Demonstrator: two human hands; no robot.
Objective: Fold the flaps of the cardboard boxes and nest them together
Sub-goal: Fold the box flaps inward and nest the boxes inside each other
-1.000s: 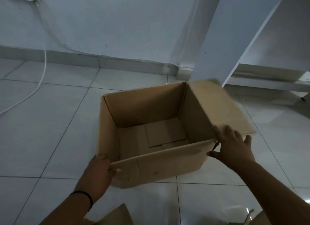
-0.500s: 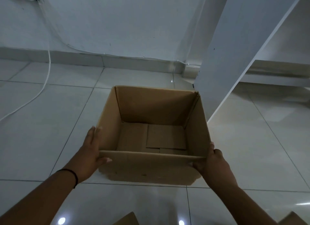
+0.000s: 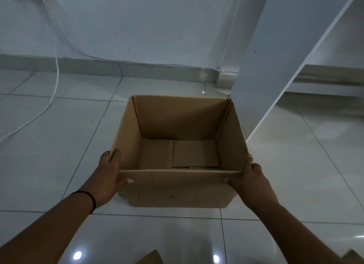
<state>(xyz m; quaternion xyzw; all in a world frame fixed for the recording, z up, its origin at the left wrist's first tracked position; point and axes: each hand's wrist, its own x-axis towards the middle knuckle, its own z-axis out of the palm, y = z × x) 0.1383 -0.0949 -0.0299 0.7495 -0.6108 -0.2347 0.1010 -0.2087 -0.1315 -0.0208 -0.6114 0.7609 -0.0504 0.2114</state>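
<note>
Cardboard box [image 3: 177, 125], square and matte, pinched at near corners by left grip [image 3: 108, 175] and right grip [image 3: 250, 179]

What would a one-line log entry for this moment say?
cardboard box open, on floor | left hand grips near-left corner | right hand grips near-right corner

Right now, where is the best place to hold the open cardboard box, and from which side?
Hold the cardboard box by its two near top corners, from the person's side, as both hands do now: the open top leaves bare rim there.

Bare forearms, no sleeves — a thin black band [image 3: 92, 201] circles the left wrist.
</note>
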